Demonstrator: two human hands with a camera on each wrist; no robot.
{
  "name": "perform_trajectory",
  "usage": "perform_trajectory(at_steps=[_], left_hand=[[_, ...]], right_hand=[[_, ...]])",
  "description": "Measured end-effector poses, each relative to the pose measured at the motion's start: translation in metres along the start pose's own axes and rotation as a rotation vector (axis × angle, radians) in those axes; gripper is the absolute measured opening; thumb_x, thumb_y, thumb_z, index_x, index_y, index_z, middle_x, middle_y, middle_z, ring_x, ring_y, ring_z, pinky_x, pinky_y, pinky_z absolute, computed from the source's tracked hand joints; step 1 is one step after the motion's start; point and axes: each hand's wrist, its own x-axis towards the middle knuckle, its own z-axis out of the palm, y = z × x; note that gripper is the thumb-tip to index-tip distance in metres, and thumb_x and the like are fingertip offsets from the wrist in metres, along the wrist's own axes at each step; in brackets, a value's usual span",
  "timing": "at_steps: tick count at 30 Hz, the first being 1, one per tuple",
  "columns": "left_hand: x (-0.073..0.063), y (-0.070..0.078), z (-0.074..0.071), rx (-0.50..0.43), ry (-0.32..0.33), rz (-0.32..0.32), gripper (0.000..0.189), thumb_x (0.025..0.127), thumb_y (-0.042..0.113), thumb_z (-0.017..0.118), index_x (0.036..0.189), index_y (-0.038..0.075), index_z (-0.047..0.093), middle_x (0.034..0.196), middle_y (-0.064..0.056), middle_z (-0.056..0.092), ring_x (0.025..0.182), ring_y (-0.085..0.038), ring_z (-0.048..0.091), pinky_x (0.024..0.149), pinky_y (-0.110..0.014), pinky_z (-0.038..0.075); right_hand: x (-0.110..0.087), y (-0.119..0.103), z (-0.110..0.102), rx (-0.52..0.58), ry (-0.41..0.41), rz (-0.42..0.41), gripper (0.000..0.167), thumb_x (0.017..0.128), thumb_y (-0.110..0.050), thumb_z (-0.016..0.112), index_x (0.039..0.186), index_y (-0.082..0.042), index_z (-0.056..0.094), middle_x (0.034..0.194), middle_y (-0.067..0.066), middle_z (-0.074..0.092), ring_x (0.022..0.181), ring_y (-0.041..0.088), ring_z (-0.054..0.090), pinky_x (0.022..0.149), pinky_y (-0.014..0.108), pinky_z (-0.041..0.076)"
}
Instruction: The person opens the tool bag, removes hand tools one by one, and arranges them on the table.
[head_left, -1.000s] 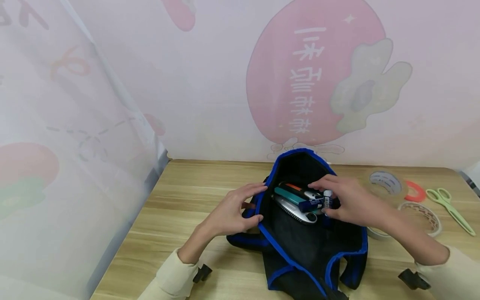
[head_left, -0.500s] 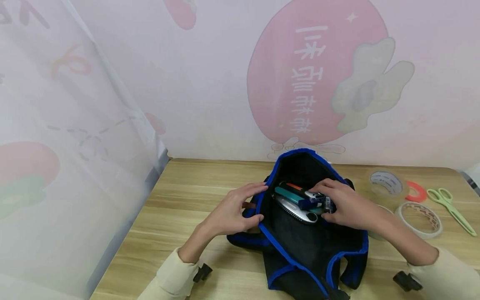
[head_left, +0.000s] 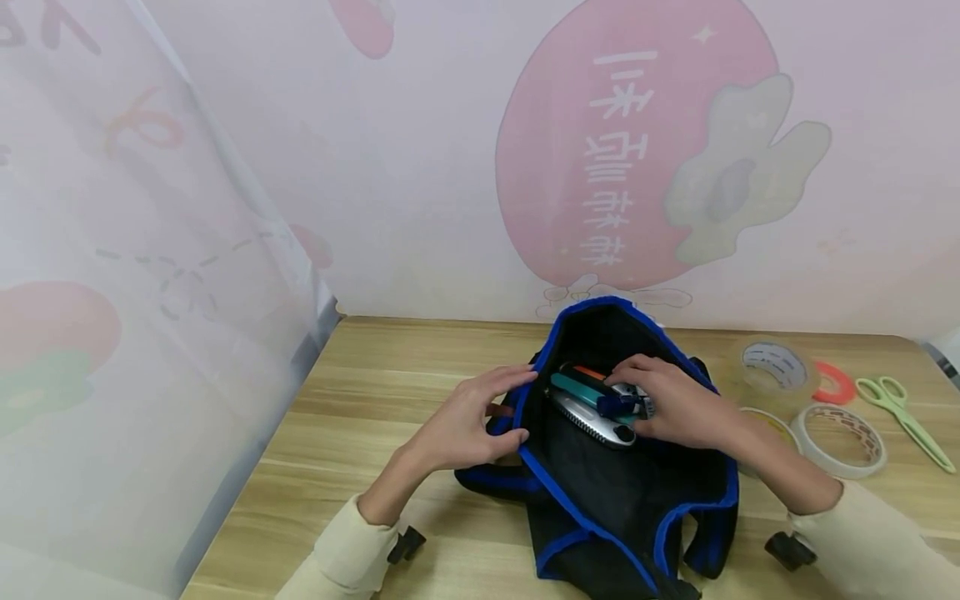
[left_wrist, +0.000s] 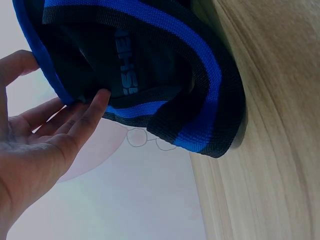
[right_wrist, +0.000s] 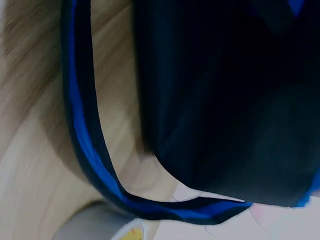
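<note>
A black bag (head_left: pixel 592 475) with blue trim lies with its mouth spread. My left hand (head_left: pixel 465 425) holds the left side of its rim, thumb and fingers at the blue edging; the left wrist view shows the fingers (left_wrist: pixel 95 107) against the outside. My right hand (head_left: pixel 671 404) reaches into the mouth and pinches a small dark blue tube (head_left: pixel 647 406) with a white label, mostly covered by the fingers. Beside it inside lie a silver tool (head_left: pixel 588 421) with a black end, a teal bar-shaped tool (head_left: pixel 576 390) and a black-and-orange one (head_left: pixel 588 372).
Right of the bag are a clear tape roll (head_left: pixel 738 379), a red tape roll (head_left: pixel 843 385), a white tape roll (head_left: pixel 808 446) and green scissors (head_left: pixel 903 412). Another roll (right_wrist: pixel 95 227) stands by the bag's strap (right_wrist: pixel 80 125). A printed curtain (head_left: pixel 420 192) borders the wooden table (head_left: pixel 390 358).
My right hand has moved left and lower into the bag with the labelled tube, over the other tools. My left hand has stayed at the rim.
</note>
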Motion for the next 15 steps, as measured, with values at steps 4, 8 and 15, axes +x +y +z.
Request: perform_trajectory(at_steps=[4,8,15], left_hand=[[0.0,0.0,0.0,-0.003,-0.002,0.009,0.071,0.092,0.008,0.077,0.158,0.003,0.051,0.167,-0.016,0.046,0.143,-0.037,0.057,0.099,-0.051,0.065],[0.0,0.0,0.0,0.0,-0.005,0.013,0.071,0.092,0.008,0.077,0.158,0.003,0.051,0.167,-0.016,0.046,0.144,-0.036,0.057,0.098,-0.051,0.065],[0.0,-0.001,-0.001,-0.002,-0.008,0.009,0.071,0.092,0.008,0.077,0.158,0.003,0.051,0.167,-0.015,0.047,0.145,-0.034,0.055,0.098,-0.051,0.065]], right_hand=[[0.009,0.0,0.009,0.009,-0.016,-0.002,0.05,0.087,-0.008,0.087,0.134,-0.005,0.071,0.138,0.016,0.066,0.122,0.036,0.066,0.095,0.051,0.063],[0.015,-0.001,0.015,-0.011,-0.015,0.01,0.047,0.086,-0.004,0.086,0.132,-0.003,0.072,0.134,0.017,0.067,0.117,0.033,0.067,0.091,0.046,0.064],[0.016,-0.004,0.02,0.031,0.006,0.038,0.04,0.088,0.003,0.079,0.128,0.0,0.074,0.125,0.014,0.072,0.105,0.025,0.073,0.082,0.036,0.066]])
